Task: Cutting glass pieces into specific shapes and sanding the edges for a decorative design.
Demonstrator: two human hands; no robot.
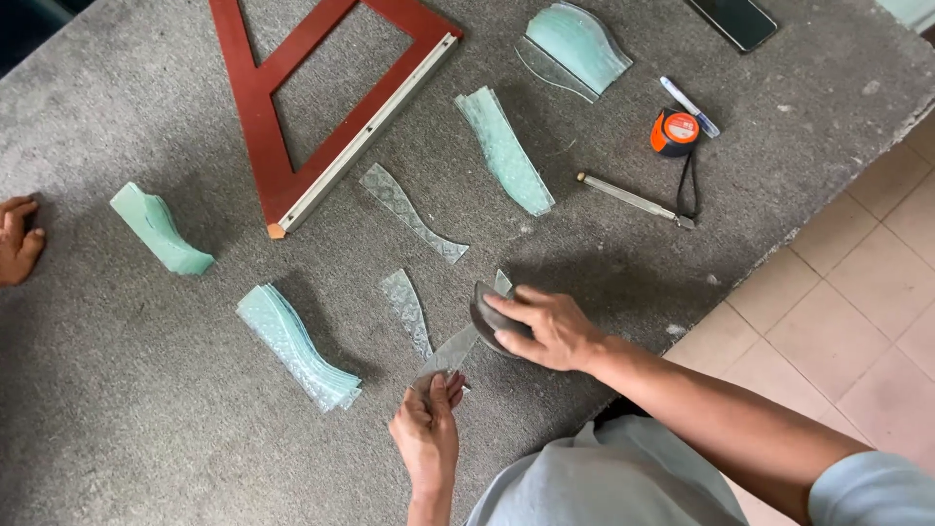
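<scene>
— Glass strip (450,353), curved and patterned, lies on the grey table (117,390) near its front edge; the left hand (427,429) pinches its near end.

— And the right hand (545,326)?

— Closed over a dark rounded stone (487,319), pressed on the strip's far end — edge-smoothing, I'd judge.

— What does the next move need?

— A firm pinch and an even stroke along the curve, I'd say — finished-looking green stacks (297,346) lie just beside.

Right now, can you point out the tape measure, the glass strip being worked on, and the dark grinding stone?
Tape measure (674,131): head view, centre of its orange case.
Glass strip (450,353): head view, mid-length between both hands.
Grinding stone (487,319): head view, its exposed dark left edge.
</scene>
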